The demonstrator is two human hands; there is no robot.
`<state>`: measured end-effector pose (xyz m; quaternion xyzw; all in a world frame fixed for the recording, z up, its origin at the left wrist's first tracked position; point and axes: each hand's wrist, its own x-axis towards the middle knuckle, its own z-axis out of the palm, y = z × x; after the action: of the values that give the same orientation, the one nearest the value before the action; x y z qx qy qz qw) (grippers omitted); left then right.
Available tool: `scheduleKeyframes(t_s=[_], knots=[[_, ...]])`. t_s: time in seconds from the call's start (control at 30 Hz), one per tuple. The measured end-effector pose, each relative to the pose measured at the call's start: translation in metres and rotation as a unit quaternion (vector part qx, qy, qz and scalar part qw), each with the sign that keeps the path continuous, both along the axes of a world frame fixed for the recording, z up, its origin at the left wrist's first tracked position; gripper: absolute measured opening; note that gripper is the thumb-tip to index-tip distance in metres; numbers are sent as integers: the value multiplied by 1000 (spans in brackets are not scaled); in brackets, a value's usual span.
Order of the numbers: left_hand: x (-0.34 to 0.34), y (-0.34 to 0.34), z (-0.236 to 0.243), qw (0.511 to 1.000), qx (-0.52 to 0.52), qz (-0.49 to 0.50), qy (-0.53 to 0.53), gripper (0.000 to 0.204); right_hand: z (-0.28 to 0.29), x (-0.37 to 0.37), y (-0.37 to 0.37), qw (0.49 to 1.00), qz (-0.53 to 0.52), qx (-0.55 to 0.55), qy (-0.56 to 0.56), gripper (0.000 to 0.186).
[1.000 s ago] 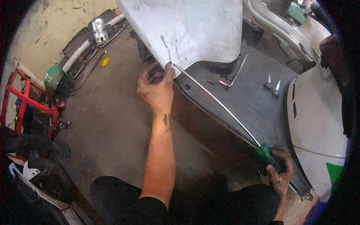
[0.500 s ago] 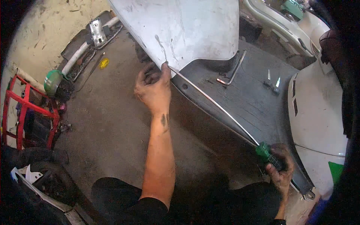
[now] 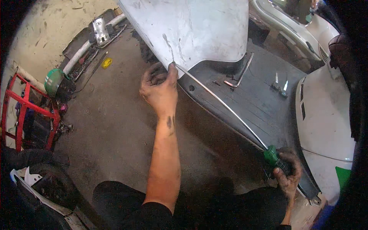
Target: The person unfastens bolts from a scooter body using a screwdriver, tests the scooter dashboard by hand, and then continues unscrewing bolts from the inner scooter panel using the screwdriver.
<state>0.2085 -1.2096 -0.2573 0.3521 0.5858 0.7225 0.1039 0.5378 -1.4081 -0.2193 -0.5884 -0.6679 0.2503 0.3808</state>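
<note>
A long-shafted screwdriver with a green handle slants across the view from lower right to upper middle. My right hand is wrapped round its handle. The tip meets the lower corner of a scuffed white scooter panel. There my left hand has its thumb pressed beside the tip, with the other fingers curled at the panel's edge. Whatever sits between those fingers is hidden. Beneath the shaft lies the scooter's dark ribbed footboard.
On the footboard rest an L-shaped metal wrench and small parts. White bodywork rises at right. Along the left are a red metal frame, a green round object and a yellow disc on the floor.
The view has shifted slightly, so the panel and both hands appear a little further right. Both hands keep the same hold, with the screwdriver tip still at the panel corner.
</note>
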Motion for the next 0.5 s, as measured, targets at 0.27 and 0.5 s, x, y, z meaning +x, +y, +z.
scheduleKeyframes(t_s=[0.27,0.5], knots=[[1,0,0,999,-20,34,30,30,11,-6,2,1000,-22,-6,-21,46],[1,-2,0,999,-31,0,-34,33,50,7,26,998,-23,28,-55,46]])
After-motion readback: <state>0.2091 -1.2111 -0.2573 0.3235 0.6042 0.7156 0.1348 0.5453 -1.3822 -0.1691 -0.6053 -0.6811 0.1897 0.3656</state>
